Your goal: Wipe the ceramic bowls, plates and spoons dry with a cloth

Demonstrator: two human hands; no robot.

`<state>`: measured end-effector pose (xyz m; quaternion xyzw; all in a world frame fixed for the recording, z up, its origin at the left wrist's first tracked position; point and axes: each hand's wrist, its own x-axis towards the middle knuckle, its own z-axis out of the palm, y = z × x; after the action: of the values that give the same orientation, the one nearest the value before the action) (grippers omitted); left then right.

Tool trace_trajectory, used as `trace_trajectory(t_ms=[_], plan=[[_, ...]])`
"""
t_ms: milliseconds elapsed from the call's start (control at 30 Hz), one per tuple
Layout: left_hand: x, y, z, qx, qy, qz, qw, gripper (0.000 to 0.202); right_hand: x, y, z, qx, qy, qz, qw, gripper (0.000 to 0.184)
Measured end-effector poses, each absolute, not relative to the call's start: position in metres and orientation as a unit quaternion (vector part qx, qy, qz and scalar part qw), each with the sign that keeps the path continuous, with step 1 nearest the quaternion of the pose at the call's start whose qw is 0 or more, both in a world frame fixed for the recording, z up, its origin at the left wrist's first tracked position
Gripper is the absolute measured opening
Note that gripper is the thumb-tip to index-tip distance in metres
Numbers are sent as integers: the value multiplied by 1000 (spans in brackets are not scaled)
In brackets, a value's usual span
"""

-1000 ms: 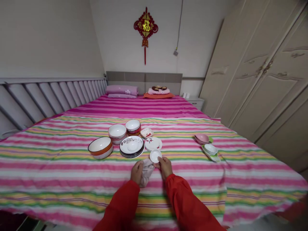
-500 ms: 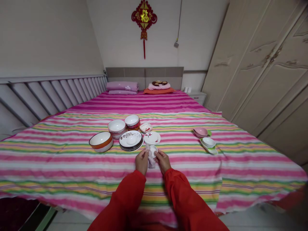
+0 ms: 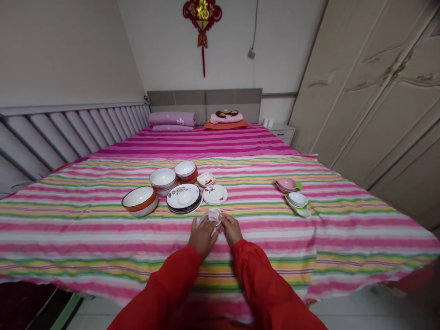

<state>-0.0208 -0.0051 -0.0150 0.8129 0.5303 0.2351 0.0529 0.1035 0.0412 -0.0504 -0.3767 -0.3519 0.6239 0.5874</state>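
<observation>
Both my hands meet over the striped bedspread (image 3: 103, 220), in red sleeves. My right hand (image 3: 231, 229) grips a small white dish (image 3: 214, 214) by its near edge. My left hand (image 3: 202, 236) is closed on a pale cloth (image 3: 206, 215) pressed against that dish; the cloth is mostly hidden under my fingers. Just beyond the dish lie a small floral plate (image 3: 215, 194) and a stack of dark-rimmed plates (image 3: 184, 199).
Left of the plates sit an orange-banded bowl (image 3: 139, 200), a white bowl (image 3: 162, 179) and a stack of red-rimmed bowls (image 3: 186, 171). A small square dish (image 3: 206, 178) lies behind. Pink bowls (image 3: 287, 184) and white and green dishes (image 3: 297, 203) rest to the right. Wardrobe doors (image 3: 378, 91) line the right side.
The cloth, loosely bunched in my left hand a second ago, has been brought up against the small dish. My hands moved closer together. The view tilted down slightly.
</observation>
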Motion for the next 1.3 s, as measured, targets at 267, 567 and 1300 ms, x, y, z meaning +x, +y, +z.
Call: trace_trajectory(t_ms=[267,567,1300], plan=[[-17,1,-16,837,518,160,71,64,105,42,-48,-370,-359,632,578,43],[-16,5,-21,798,567,203,34,44,103,41,-50,-376,-361,623,583,43],[-5,29,-26,558,584,494,323,19,100,39,-48,-376,-357,593,616,28]])
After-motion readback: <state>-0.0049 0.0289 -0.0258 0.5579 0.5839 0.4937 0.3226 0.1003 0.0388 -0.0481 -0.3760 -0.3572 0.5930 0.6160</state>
